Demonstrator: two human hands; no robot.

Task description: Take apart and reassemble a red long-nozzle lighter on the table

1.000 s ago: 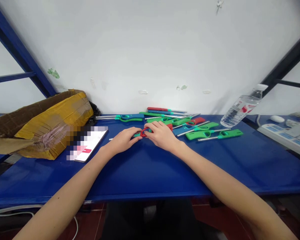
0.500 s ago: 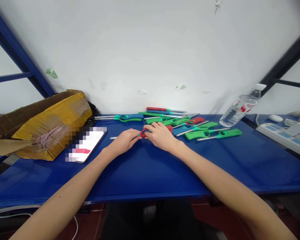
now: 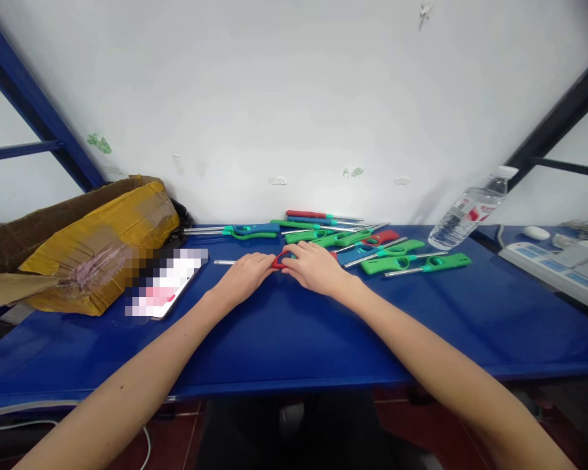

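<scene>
Both my hands are closed on a red gas lighter [image 3: 278,262] just above the blue table [image 3: 298,339]. My left hand [image 3: 245,277] grips its neck, and the metal tube sticks out to the left past the fingers. My right hand [image 3: 318,269] wraps over the handle around the trigger opening, hiding most of it. Behind and right of my hands lie several more lighters: green ones [image 3: 385,265], a blue one [image 3: 362,255] and a red one [image 3: 306,214]. A blue lighter [image 3: 262,229] and a green one rest at the back, left of the pile.
A taped cardboard box [image 3: 102,241] stands at the left, with a phone [image 3: 179,277] beside it. At the right are a tilted water bottle [image 3: 465,215], a white power strip [image 3: 553,267] and a white mouse-like object [image 3: 536,232]. A white wall rises behind.
My hands stay on the red lighter with only a slight shift of the fingers; a bit more of its red body shows between them. The other lighters lie as before.
</scene>
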